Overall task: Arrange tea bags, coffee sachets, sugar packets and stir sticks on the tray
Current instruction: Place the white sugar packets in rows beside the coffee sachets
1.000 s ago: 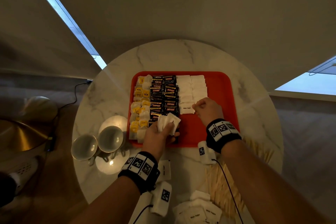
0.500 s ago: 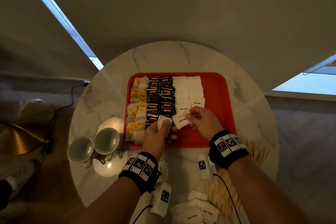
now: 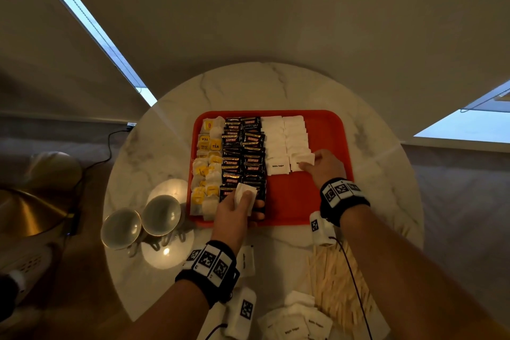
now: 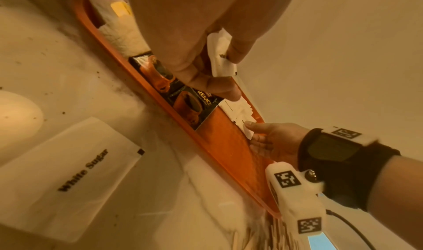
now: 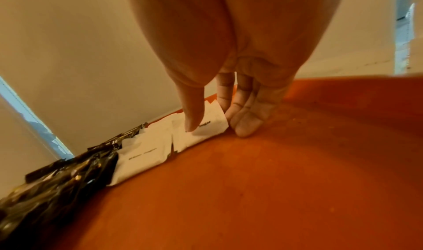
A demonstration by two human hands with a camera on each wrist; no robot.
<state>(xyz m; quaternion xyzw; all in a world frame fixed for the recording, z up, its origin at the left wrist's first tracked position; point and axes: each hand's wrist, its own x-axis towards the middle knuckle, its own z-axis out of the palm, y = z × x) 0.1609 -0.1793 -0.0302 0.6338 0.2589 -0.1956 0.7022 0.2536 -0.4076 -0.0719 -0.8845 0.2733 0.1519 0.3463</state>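
Observation:
A red tray [image 3: 298, 196] holds a column of tea bags [image 3: 207, 165], two columns of black coffee sachets [image 3: 242, 152] and two columns of white sugar packets [image 3: 284, 138]. My left hand [image 3: 237, 210] hovers over the tray's near edge and grips a small stack of sugar packets [image 3: 244, 196], seen from below as the stack [image 4: 220, 54] in the left wrist view. My right hand [image 3: 317, 164] pinches one sugar packet [image 5: 201, 125] at the near end of the right sugar column, thumb [image 5: 192, 112] on top. The stir sticks [image 3: 336, 284] lie on the table near my right forearm.
The round marble table [image 3: 276, 85] also carries two cups [image 3: 143, 221] on a saucer left of the tray. Loose sugar packets [image 3: 298, 320] lie at the near edge, and one more packet [image 4: 68, 167] under my left wrist. The tray's right third is bare.
My right hand came to the stack in my left hand, took a sugar packet, and carried it right to the near end of the right sugar column. The left hand stayed put.

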